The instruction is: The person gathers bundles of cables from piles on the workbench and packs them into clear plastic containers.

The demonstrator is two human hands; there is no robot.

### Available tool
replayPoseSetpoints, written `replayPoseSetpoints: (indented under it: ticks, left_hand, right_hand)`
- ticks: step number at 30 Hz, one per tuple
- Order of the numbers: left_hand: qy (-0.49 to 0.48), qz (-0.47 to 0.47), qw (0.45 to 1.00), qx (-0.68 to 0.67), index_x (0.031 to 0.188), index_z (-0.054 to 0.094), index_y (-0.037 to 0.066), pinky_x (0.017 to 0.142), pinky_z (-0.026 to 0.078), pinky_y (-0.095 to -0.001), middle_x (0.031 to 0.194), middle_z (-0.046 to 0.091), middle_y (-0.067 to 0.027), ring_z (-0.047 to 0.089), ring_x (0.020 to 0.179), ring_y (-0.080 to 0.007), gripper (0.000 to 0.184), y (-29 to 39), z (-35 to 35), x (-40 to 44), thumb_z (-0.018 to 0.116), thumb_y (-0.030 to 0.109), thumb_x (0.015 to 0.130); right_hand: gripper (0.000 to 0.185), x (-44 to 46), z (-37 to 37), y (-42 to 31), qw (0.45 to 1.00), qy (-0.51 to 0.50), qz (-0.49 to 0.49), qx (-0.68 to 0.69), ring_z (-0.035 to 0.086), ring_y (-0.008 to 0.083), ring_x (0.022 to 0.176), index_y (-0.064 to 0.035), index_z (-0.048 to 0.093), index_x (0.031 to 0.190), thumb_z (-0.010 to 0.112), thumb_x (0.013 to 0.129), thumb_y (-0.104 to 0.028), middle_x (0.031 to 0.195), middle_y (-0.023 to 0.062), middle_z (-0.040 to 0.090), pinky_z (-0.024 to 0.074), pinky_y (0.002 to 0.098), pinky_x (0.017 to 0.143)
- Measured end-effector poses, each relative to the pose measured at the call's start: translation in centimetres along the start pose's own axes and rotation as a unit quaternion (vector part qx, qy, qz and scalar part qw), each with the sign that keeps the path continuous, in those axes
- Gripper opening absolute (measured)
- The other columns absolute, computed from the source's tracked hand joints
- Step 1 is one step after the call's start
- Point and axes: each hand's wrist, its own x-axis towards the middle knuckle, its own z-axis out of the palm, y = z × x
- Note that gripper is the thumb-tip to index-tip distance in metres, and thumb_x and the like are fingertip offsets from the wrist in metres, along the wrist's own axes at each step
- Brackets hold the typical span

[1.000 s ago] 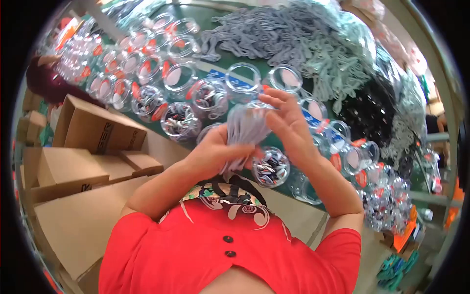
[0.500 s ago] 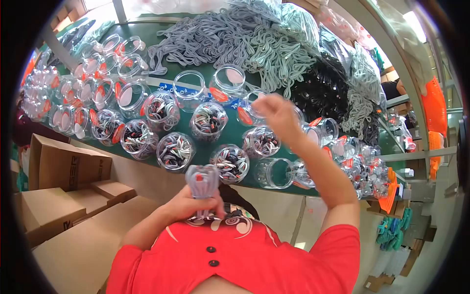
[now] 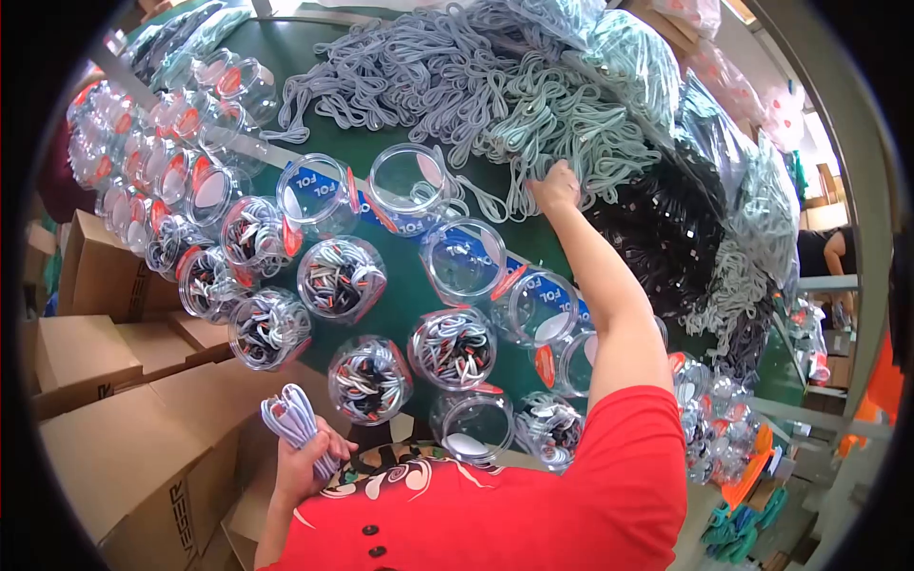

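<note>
Close to the body at the lower left, my left hand is wrapped round a bundle of pale grey coiled cables, whose looped ends stick up above the fingers. My right hand reaches across the green table to the near edge of a heap of pale green coiled cables. Its fingers are curled onto coiled cable there, though their tips are partly hidden. Grey-lavender cables lie heaped beside it on the left, black cables on the right.
Clear jars packed with mixed cables stand along the table's near edge. Unfilled clear jars with orange labels stand behind them and crowd the left. Blue lettered tape crosses the table. Cardboard boxes are at the left; another person's arm shows far right.
My right hand has moved from above the jars out to the cable heap. My left hand, still around its cable bundle, appears lower and further left as the view has turned.
</note>
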Motion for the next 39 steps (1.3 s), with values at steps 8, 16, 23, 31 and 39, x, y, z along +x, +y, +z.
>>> replayPoseSetpoints:
  ticks: [8, 16, 23, 31, 39]
  left_hand:
    - [0.012, 0.023, 1.000, -0.012, 0.089, 0.052, 0.002, 0.079, 0.051, -0.0428, 0.068, 0.058, -0.0094, 0.059, 0.065, -0.0205, 0.006, -1.3, 1.6, -0.5, 0.056, 0.005, 0.084]
    - [0.075, 0.060, 0.995, -0.025, 0.087, 0.051, 0.003, 0.077, 0.052, -0.0405, 0.064, 0.054, -0.0056, 0.058, 0.062, -0.0184, 0.003, -1.2, 1.8, -1.5, 0.051, 0.001, 0.084]
    - [-0.081, 0.088, 0.993, 0.014, 0.084, 0.052, 0.003, 0.086, 0.048, -0.0433, 0.068, 0.056, -0.0058, 0.059, 0.069, -0.0177, 0.005, 1.2, 4.0, -0.6, 0.055, 0.007, 0.085]
    - [-0.141, 0.075, 0.986, 0.050, 0.082, 0.051, 0.004, 0.084, 0.049, -0.0429, 0.069, 0.055, -0.0072, 0.059, 0.070, -0.0184, 0.014, 1.8, 5.9, 0.5, 0.061, 0.014, 0.084]
    - [-0.062, 0.075, 0.994, 0.052, 0.084, 0.052, 0.002, 0.084, 0.048, -0.0406, 0.070, 0.058, -0.0073, 0.059, 0.072, -0.0167, 0.006, 0.9, 4.8, 1.5, 0.054, 0.008, 0.086]
  right_hand:
    - [0.053, -0.7, 0.3, 1.2, 0.997, -0.004, -0.060, 0.053, 0.058, 0.0331, 0.101, -0.0044, 0.056, 0.101, 0.075, 0.063, -0.036, 0.104, 0.0183, 0.061, 0.0454, 0.0399, 0.085]
    - [0.050, 1.2, -2.0, 4.8, 0.948, -0.077, -0.087, 0.295, 0.063, 0.0261, 0.087, -0.0063, 0.058, 0.102, 0.076, 0.058, -0.020, 0.092, 0.0160, 0.065, 0.0480, 0.0345, 0.078]
    - [0.022, -5.6, -13.0, 4.7, 0.823, -0.147, -0.067, 0.545, 0.043, 0.0058, 0.044, -0.0080, 0.057, 0.081, 0.076, 0.072, -0.015, 0.060, -0.0029, 0.050, 0.0334, 0.0210, 0.041]
    - [0.024, -9.2, -14.1, 6.2, 0.857, -0.176, -0.052, 0.482, 0.060, 0.0114, 0.072, -0.0098, 0.065, 0.087, 0.074, 0.076, -0.029, 0.081, 0.0022, 0.066, 0.0424, 0.0254, 0.061]
    - [0.012, -4.5, -8.8, 6.2, 0.894, -0.198, -0.012, 0.402, 0.061, 0.0145, 0.061, -0.0058, 0.060, 0.084, 0.068, 0.076, -0.009, 0.082, 0.0091, 0.067, 0.0441, 0.0258, 0.053]
